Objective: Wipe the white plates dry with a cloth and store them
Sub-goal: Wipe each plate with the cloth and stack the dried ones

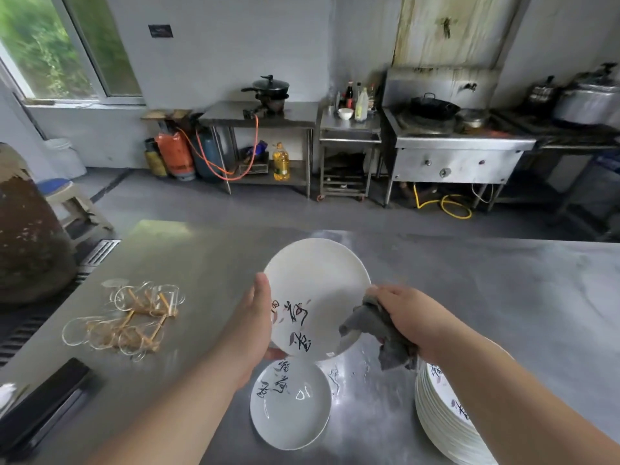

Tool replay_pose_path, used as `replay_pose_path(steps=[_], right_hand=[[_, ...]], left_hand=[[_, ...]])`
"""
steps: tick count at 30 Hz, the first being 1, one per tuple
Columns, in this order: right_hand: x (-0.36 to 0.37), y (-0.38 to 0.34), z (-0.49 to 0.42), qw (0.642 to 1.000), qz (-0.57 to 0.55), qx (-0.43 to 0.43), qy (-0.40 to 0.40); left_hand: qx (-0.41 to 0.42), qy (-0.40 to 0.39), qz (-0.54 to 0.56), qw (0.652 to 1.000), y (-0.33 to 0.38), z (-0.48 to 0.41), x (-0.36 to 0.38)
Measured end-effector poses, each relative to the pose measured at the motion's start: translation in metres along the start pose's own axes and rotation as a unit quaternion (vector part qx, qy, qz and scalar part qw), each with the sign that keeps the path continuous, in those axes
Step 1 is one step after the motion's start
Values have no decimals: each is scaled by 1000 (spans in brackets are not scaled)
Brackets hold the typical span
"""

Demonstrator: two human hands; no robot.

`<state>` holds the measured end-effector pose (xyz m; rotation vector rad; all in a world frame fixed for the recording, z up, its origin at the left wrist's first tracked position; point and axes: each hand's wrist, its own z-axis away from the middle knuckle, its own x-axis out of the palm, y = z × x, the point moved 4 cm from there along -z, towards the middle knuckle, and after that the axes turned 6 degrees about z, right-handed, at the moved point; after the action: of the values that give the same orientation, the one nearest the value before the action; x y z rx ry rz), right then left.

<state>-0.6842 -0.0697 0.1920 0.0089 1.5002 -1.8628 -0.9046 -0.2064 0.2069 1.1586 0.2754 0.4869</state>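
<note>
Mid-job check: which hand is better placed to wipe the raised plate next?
Right. The right hand grips the grey cloth, which touches the raised plate at its right rim. The left hand holds that plate by its left edge, so it probably should just steady it.

held plate (318,290) above table (503,297) | lone plate (290,406) below it | stack (439,414) right | glasses (134,317) left

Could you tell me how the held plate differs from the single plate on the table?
The held plate is tilted in the left hand; the lying plate rests flat on the table. The cloth touches only the held plate. Both are white with dark markings.
</note>
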Motion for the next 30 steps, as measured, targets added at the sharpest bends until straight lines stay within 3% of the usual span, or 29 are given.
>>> replay_pose_path(steps=[4, 8, 12, 14, 16, 18, 22, 26, 30], right_hand=[[-6, 4, 4, 996, -75, -45, 36], [-16, -8, 11, 985, -121, -120, 24], [-33, -23, 21, 986, -79, -144, 23], [-42, -35, 27, 983, 26, -148, 107], [-49, -48, 35, 966, 54, -159, 197], [-39, -71, 51, 944, 84, -219, 233], [46, -96, 84, 853, 276, -427, 116], [92, -107, 83, 800, 374, -464, 68], [81, -132, 53, 766, 435, -464, 94]], left_hand=[[-79, -28, 174, 981, -3, -2, 15], [-60, -94, 344, 932, 10, 3, 26], [-42, -113, 361, 925, 18, 6, 20], [-16, -127, 345, 930, 21, 8, 15], [9, -141, 345, 928, 23, 9, 9], [23, -159, 344, 925, 25, 10, 6], [56, -203, 333, 919, 30, 13, 6], [88, -245, 324, 910, 36, 18, -2], [88, -266, 337, 899, 42, 16, -21]])
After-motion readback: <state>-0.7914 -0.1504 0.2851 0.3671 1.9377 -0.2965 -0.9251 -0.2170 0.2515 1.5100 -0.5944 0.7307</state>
